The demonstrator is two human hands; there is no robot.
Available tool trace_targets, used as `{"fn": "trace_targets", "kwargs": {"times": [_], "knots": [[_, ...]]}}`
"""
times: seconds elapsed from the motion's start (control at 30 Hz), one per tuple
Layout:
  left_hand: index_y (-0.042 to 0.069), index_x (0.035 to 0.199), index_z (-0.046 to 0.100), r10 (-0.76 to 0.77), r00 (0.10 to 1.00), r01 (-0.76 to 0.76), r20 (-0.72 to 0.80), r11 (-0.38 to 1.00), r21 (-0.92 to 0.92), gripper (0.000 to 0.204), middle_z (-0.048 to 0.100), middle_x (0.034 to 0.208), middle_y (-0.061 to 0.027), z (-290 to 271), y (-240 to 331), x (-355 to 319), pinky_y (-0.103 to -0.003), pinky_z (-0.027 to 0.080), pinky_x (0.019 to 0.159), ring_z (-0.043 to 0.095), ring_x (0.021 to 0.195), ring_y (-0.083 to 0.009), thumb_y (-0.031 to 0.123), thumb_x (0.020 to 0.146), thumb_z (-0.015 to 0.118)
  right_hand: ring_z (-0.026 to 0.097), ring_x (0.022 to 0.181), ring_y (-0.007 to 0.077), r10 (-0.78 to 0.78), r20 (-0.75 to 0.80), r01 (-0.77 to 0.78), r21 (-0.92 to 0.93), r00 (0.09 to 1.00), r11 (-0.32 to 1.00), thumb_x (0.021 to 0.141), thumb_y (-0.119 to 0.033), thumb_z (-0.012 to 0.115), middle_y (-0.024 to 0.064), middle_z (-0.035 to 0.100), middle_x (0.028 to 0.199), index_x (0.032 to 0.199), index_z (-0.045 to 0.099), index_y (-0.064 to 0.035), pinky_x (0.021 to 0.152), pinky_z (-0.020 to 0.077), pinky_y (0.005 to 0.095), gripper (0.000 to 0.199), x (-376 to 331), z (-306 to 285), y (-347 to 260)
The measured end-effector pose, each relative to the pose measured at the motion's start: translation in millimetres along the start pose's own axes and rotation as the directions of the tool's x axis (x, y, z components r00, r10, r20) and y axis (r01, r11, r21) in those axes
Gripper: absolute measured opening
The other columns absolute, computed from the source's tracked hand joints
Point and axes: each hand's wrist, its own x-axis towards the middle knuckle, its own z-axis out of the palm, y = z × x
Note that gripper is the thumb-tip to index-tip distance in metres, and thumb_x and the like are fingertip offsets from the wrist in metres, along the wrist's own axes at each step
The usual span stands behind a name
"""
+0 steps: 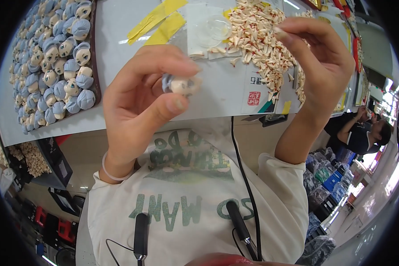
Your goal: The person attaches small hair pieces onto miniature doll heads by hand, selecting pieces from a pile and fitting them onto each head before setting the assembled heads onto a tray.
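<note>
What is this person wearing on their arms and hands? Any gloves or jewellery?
No gloves: both hands are bare. The left hand has a thin, pale pinkish band around the wrist. The right hand shows no ring or band. The sleeves are cream-white, pushed back to leave the forearms bare, and belong to a top with green lettering. A black cable runs down the chest.

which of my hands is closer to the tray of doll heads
Left. Your left hand, pinching one small doll head, is just right of the tray of doll heads. Your right hand is far across the table, over the pile of small pale pieces.
</note>
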Motion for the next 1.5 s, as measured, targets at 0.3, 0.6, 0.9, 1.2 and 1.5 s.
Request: {"fn": "trace_targets", "kwargs": {"times": [0.3,0.6,0.9,1.2,1.5], "knots": [[-0.003,0.102,0.047,-0.067,0.993,0.083,0.098,0.981,-0.173,0.043,0.054,0.1,-0.0159,-12,-7,8,-0.025,0.043,0.069,0.054,0.082,-0.0183,0.026,0.076,0.063,0.052,0.062,0.0131,0.15,0.139,-0.084,-0.394,0.979,0.915,0.058,0.004,0.066,0.0072,0.055,0.067,0.066,0.06,0.0003,0.055,0.0395,0.0224,0.01,34,43,-28],[-0.002,0.097,0.05,-0.161,0.986,0.165,0.037,0.947,-0.277,0.034,0.056,0.096,-0.0174,0,1,3,-0.024,0.046,0.067,0.056,0.08,-0.0179,0.016,0.073,0.066,0.052,0.061,0.0125,0.091,0.12,-0.021,-0.488,0.989,0.873,0.056,0.006,0.066,0.0071,0.054,0.065,0.063,0.059,0.0002,0.055,0.0393,0.0217,0.012,35,54,-29],[-0.004,0.101,0.051,0.03,0.999,-0.024,0.045,0.993,-0.117,0.036,0.053,0.104,-0.0211,-2,-8,2,-0.027,0.05,0.073,0.056,0.091,-0.0237,0.009,0.071,0.066,0.047,0.075,0.0182,-0.154,0.074,0.145,0.119,0.985,0.982,0.066,0.002,0.062,0.0139,0.052,0.081,0.079,0.054,0.003,0.067,0.0358,0.0248,0.016,-7,35,-21],[-0.006,0.102,0.051,0.087,0.993,-0.081,0.083,0.995,-0.066,0.039,0.053,0.104,-0.0202,-3,-10,2,-0.03,0.047,0.079,0.054,0.097,-0.0261,0.007,0.069,0.068,0.047,0.071,0.0171,-0.084,-0.009,0.082,0.362,0.996,0.928,0.068,-0.008,0.068,0.0113,0.049,0.078,0.078,0.052,0.0,0.065,0.0366,0.0243,0.02,-45,68,-15],[-0.005,0.097,0.056,0.21,0.967,-0.232,0.147,0.96,0.159,0.047,0.056,0.092,-0.0132,-8,-11,0,-0.022,0.041,0.07,0.052,0.081,-0.0159,0.012,0.058,0.075,0.043,0.065,0.0118,-0.104,-0.024,0.107,0.219,0.994,0.97,0.066,-0.005,0.069,0.0107,0.049,0.076,0.075,0.054,0.0007,0.057,0.0333,0.0185,0.019,-48,74,-17]]}}
